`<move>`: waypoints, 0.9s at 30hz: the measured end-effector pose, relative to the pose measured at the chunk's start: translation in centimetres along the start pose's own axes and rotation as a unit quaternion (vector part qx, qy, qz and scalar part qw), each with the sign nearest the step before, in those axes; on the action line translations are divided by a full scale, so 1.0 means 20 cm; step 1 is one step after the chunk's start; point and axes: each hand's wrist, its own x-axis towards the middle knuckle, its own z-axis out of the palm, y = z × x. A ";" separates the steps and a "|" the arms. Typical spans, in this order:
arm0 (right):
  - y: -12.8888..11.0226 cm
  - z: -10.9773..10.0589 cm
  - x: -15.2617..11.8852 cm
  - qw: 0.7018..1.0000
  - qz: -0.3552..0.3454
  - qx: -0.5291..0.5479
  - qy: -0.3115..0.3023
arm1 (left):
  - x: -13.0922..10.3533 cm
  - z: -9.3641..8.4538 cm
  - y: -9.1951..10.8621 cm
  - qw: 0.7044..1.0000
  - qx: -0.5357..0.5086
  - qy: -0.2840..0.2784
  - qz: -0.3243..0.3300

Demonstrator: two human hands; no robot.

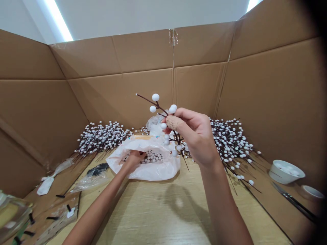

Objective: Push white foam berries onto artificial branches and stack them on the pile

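Observation:
In my right hand is a brown artificial berry branch with white berries, pinched between thumb and fingers above the table. Its bare tip points up and to the left, and several berries hang below my fingers. A tan wrap covers the thumb. My left hand reaches into an open white plastic bag holding many loose white berries. The berries and the bag hide its fingertips, so whether it grips any cannot be made out.
Piles of berry branches lie left and right. Far right are a white bowl, scissors and a tape roll. Clear plastic, black strips and a container lie left. Cardboard walls surround the table.

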 end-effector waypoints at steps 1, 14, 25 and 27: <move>0.00 0.00 0.00 1.000 0.000 0.000 -0.001 | -0.01 0.00 0.00 1.000 -0.025 0.011 -0.002; 0.01 0.01 0.00 0.999 0.008 -0.029 -0.018 | -0.23 -0.15 0.11 0.947 -0.278 -0.081 -0.141; 0.03 0.00 0.01 0.999 0.022 0.025 -0.037 | -0.50 -0.50 0.53 0.933 -0.350 -0.084 -0.001; 0.04 0.01 0.01 0.999 0.023 0.036 -0.029 | -0.47 -0.54 0.62 0.919 -0.387 -0.055 0.045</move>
